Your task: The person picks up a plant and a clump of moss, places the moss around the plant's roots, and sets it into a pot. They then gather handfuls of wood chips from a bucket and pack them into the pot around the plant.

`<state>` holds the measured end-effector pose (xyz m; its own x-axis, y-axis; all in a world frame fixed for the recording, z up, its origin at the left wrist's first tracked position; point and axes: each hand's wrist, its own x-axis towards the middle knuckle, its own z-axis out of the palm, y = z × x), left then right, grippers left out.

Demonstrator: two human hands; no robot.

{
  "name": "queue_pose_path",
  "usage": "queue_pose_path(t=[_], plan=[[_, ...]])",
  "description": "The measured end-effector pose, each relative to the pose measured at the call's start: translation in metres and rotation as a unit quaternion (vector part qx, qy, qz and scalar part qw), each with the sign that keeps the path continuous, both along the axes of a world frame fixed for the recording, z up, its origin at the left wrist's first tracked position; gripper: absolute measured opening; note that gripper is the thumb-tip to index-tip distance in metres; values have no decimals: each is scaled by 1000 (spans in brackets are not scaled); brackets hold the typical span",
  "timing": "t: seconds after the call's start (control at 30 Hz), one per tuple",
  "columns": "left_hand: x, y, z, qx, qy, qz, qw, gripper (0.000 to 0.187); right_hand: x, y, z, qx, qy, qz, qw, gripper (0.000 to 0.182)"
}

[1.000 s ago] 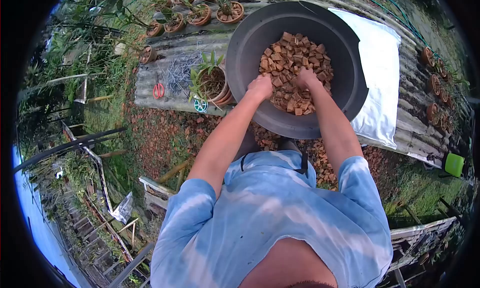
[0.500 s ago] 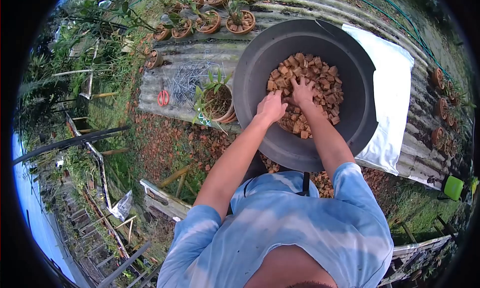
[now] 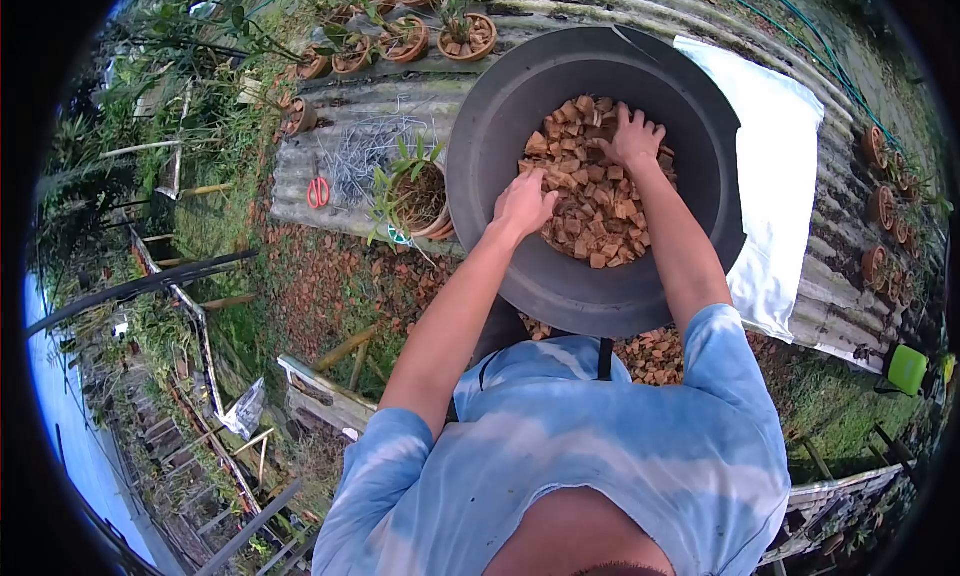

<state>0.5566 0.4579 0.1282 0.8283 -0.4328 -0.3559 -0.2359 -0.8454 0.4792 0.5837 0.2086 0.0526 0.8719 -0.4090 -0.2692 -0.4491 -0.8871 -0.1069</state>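
A large round black tub (image 3: pixel 478 161) holds a heap of brown, cube-like chips (image 3: pixel 597 208), which look like coconut husk. My left hand (image 3: pixel 524 207) rests at the near left edge of the heap, thumb apart from the fingers, some fingertips hidden against the chips. Over the far right side of the heap lies my right hand (image 3: pixel 635 141), its fingers spread and touching the chips and the tub's inner wall. Neither hand visibly lifts a chip.
Left of the tub are a potted plant (image 3: pixel 420 198), red-handled scissors (image 3: pixel 318 193) and a pile of wires (image 3: pixel 362 161). Several clay pots (image 3: pixel 467 38) stand behind. A white sack (image 3: pixel 775 166) lies at the right on the corrugated sheet (image 3: pixel 300 181).
My right hand has moved from the middle of the heap to its far right side. My left hand has shifted slightly left. The tub sits a little further left in view.
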Motion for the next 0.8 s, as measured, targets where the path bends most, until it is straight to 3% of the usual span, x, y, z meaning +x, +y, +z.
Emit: queue_pose_path(t=[0.13, 0.23, 0.27, 0.37, 0.47, 0.57, 0.6, 0.7, 0.77, 0.8], plan=[[7, 0, 3, -18, 32, 20, 999, 48, 11, -9, 3, 141, 118, 26, 983, 91], [4, -1, -1, -13, 32, 21, 999, 49, -6, 14, -16, 57, 46, 44, 996, 86], [3, 1, -3, -13, 28, 18, 999, 49, -10, 20, -21, 74, 62, 82, 992, 83], [4, 1, -1, -24, 32, 25, 999, 49, -23, 54, -72, 95, 73, 39, 992, 85], [3, 0, -1, -22, 40, 32, 998, 51, -50, 86, -56, 72, 54, 102, 991, 76], [5, -1, 0, -16, 55, 32, 998, 53, -43, 93, -46, 136, 278, 233, 922, 54], [4, 0, 1, -13, 62, 31, 997, 54, -46, 98, -21, 121, 294, 263, 911, 43], [2, 2, 3, 7, 49, 30, 998, 56, -32, 79, 0, 280, 140, 182, 932, 47], [4, 2, 6, 35, 71, 35, 996, 57, -27, 61, 20, 158, -70, 95, 980, 58], [4, 2, 6, 50, 83, 37, 995, 58, -21, 52, 18, 98, -68, 54, 991, 69]])
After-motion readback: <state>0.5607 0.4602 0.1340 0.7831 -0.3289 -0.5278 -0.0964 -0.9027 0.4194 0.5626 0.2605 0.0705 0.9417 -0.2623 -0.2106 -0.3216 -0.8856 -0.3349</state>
